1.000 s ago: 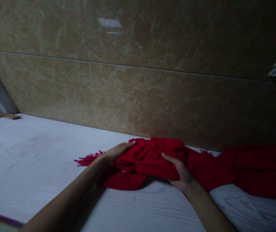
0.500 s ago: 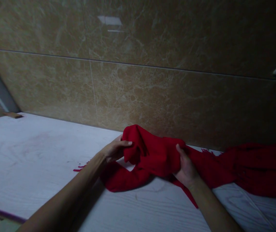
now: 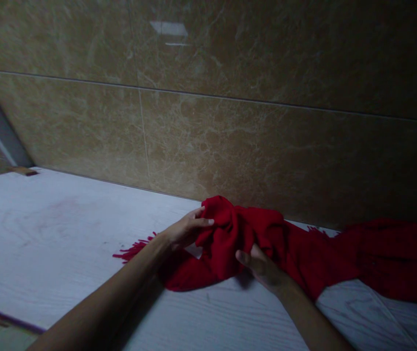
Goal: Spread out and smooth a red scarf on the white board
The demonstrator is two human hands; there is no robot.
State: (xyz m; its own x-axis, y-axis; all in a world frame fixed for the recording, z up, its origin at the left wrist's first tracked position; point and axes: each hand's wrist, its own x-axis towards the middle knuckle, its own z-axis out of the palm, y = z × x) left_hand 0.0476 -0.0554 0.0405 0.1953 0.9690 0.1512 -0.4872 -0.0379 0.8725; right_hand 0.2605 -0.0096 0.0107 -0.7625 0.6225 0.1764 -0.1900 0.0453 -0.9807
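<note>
Scarf (image 3: 226, 234) on the desk (image 3: 65, 219) is gathered only in its middle, fringe (image 3: 133, 251) left loose, the left hand (image 3: 183, 231) pinching a fold between fingers, the right hand (image 3: 266, 271) touching it, grip unclear.

Both forearms reach in from the bottom edge, the left hand (image 3: 186, 230) with its thumb extended, the right hand (image 3: 261, 267) lower, its fingers loosely bent.

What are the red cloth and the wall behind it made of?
Red cloth: probably matte knit or woven fabric, perhaps wool-like, given its soft folds and fringe.
Wall: glossy stone or stone-look tile, judging by veins, straight joints and a light's reflection.
</note>
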